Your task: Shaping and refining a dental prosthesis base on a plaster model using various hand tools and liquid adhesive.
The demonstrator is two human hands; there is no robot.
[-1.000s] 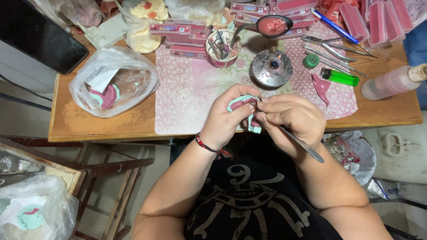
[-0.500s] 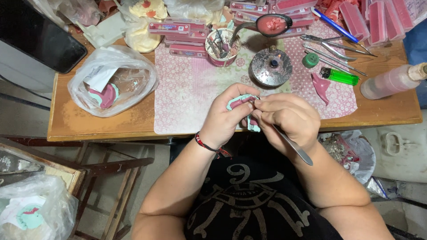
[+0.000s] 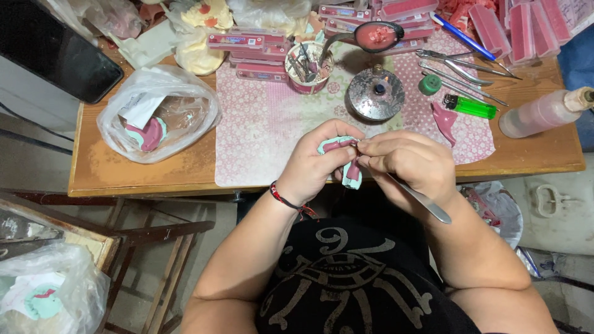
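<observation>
Change: the metal tool (image 3: 416, 196) is tilting a little, its free end now pointing towards 4 o'clock; both hands are staying where they were at the table's near edge.
Left hand: the left hand (image 3: 318, 162) is curling round a pale green and pink dental cast (image 3: 344, 158), grasping it firmly from 9 o'clock.
Right hand: the right hand (image 3: 408, 162) is pinching the metal tool, its tip meeting the cast at the fingers; the grip is clenched on the handle.
Cast: it is sitting between the two hands, held just above the table's near edge.
Surface: a wooden table (image 3: 111, 167) is carrying a pink patterned mat (image 3: 260, 130).
At 12 o'clock: a round metal burner (image 3: 375, 94) is standing on the mat, with a cup of tools (image 3: 306, 68) just beside it.
At 2 o'clock: a green lighter (image 3: 470, 106) is lying near a pinkish bottle (image 3: 541, 112).
At 10 o'clock: a clear plastic bag (image 3: 158, 111) is resting on the wood.
Room: a bare concrete floor (image 3: 557, 229) is showing at 3 o'clock.
</observation>
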